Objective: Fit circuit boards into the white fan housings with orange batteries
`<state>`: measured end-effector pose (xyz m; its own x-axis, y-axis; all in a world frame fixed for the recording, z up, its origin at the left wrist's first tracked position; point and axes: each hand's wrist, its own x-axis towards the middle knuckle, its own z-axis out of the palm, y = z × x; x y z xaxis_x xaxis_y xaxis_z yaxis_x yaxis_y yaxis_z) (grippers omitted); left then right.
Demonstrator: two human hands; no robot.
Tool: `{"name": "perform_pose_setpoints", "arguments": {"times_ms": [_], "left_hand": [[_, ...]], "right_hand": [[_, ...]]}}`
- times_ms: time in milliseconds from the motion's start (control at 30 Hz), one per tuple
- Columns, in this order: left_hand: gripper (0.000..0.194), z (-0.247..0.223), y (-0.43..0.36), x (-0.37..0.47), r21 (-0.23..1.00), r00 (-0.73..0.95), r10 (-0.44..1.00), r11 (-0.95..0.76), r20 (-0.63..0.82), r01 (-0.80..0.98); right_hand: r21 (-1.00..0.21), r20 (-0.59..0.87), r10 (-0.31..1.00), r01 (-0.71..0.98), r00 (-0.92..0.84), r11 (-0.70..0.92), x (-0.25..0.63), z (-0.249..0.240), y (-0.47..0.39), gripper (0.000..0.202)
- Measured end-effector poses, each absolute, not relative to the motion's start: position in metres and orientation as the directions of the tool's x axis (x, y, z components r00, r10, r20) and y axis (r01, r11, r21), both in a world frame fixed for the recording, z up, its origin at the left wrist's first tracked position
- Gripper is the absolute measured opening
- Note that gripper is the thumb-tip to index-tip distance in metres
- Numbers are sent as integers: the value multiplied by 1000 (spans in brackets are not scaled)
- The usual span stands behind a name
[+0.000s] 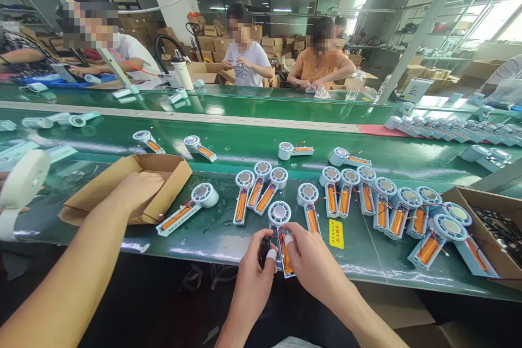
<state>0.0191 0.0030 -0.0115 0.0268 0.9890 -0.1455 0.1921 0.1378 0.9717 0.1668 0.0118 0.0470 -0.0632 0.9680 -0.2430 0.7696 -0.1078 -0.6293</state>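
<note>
Handheld fan housing [280, 218] face up at the near edge of the green bench [222, 228], between both hands; clock read from there, twelve pointing away.

Containers, left to right: past nine o'clock, shallow cardboard tray [173, 186], with a co-worker's hand [141, 187] down inside, contents impossible to make out. At three o'clock, cardboard box [465, 198], holding a tangle of small dark parts [495, 228].

Edges and room: bench edge just by the handle's lower end. Widest stretch of green surface between lone fan housing [205, 196] toward ten o'clock and trio of fan housings [256, 191] at eleven. Tighter from one to three: single fan housing [308, 194], yellow card [336, 234], then crowded row of fan housings [385, 187] up to the box. Beyond, green conveyor belt [244, 144], bearing four spaced fan housings [286, 150] from ten to past one.

Grip: left hand [253, 269] closed, thumb against fingers, around small black part [265, 250] just beside the handle. Right hand [308, 255] partly curled, fingertips at the handle near red wires [278, 235]; cannot tell whether pinching any.
</note>
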Motion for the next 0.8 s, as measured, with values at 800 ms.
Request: {"name": "perform_pose_setpoints", "arguments": {"times_ms": [800], "left_hand": [[44,-8,15,28,955,45,957,288,-285,-77]], "right_hand": [[-647,9,818,620,-575,443,199,38,20,52]]}}
